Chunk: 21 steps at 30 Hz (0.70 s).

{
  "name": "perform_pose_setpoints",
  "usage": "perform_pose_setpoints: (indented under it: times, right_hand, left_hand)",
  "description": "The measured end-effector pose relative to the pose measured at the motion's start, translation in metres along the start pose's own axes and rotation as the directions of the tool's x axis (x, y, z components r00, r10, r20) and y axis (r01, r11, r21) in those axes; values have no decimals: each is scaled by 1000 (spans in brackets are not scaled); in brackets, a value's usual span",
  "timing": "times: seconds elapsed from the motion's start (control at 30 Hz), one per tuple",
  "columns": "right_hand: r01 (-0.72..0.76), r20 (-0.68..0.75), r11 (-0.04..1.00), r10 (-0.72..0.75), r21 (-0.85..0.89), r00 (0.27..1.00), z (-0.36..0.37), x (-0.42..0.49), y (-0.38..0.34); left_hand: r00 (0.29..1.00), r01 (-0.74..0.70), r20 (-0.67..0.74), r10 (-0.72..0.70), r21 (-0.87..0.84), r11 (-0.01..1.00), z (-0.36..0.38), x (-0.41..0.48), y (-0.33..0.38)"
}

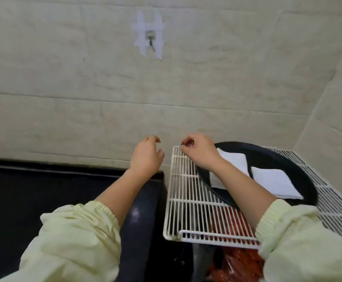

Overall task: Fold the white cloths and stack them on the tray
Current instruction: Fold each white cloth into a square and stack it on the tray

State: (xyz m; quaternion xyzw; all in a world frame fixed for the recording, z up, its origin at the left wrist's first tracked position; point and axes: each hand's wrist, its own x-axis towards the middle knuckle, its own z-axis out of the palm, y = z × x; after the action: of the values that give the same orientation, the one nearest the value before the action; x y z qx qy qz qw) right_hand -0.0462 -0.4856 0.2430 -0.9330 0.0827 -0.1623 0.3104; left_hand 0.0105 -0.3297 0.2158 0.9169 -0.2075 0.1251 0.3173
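Note:
A round black tray (277, 159) sits on a white wire rack (186, 192) at the right. Two folded white cloths lie side by side on the tray: one (234, 161) at the far side, partly hidden by my right forearm, and one (275, 185) nearer me. My left hand (147, 154) hovers left of the rack near the wall, fingers loosely curled and holding nothing. My right hand (199, 151) is above the rack's far left corner with its fingertips drawn together; no cloth shows between them.
A black counter (44, 190) runs along the left, ending at a dark edge beside the rack. Red packaged goods (239, 263) lie under the rack. A taped hook (149, 36) hangs on the tiled wall behind.

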Motion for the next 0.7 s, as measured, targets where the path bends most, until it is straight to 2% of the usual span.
perform_pose_setpoints:
  times: [0.17, 0.37, 0.5, 0.7]
  right_hand:
    - [53, 122, 999, -53, 6, 991, 108, -5, -88]
    - [148, 285, 988, -129, -48, 950, 240, -30, -184]
    - [254, 392, 966, -214, -53, 895, 319, -52, -250]
    - [385, 510, 922, -319, -26, 799, 414, -62, -334]
  left_hand:
    - [991, 129, -33, -126, 90, 988, -72, -37, -112]
    - [960, 277, -41, -276, 258, 925, -152, -98, -243]
    - [906, 415, -45, -420, 282, 865, -201, -144, -325]
    - [825, 554, -79, -559, 308, 774, -264, -192, -425]
